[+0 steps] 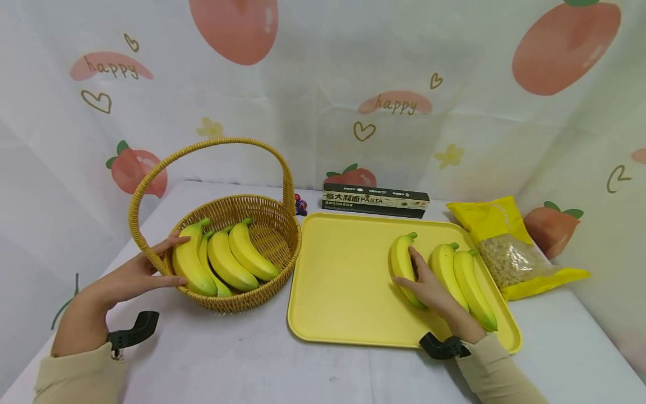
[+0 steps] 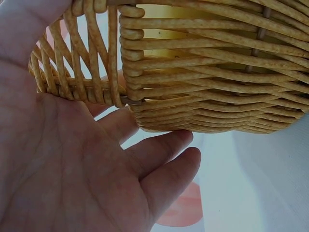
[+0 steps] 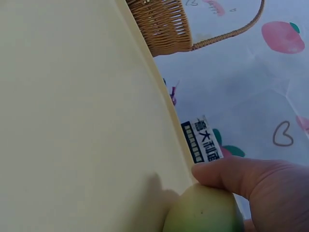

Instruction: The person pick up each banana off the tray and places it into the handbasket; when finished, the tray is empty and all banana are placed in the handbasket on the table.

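A round wicker basket point(image 1: 237, 303) with a tall arched handle stands at the left, holding several bananas point(image 1: 227, 261). My left hand point(image 1: 138, 275) grips the basket's left side near the foot of the handle. In the left wrist view, the palm point(image 2: 72, 164) lies close to the woven wall, with some fingers along its outside. On the yellow tray point(image 1: 343, 280), my right hand point(image 1: 429, 286) holds a banana point(image 1: 402, 261) between thumb and fingers. The right wrist view shows the thumb point(image 3: 227, 174) against the rounded end of that banana point(image 3: 205, 212). Two more bananas point(image 1: 471, 286) lie just right of this hand.
Behind the tray lies a black pasta box point(image 1: 375, 200). A yellow bag point(image 1: 512, 252) with a transparent window leans at the tray's right edge. Small dark wrapped items point(image 1: 300, 205) sit behind the basket. A fruit-print cloth point(image 1: 303, 112) hangs at the back.
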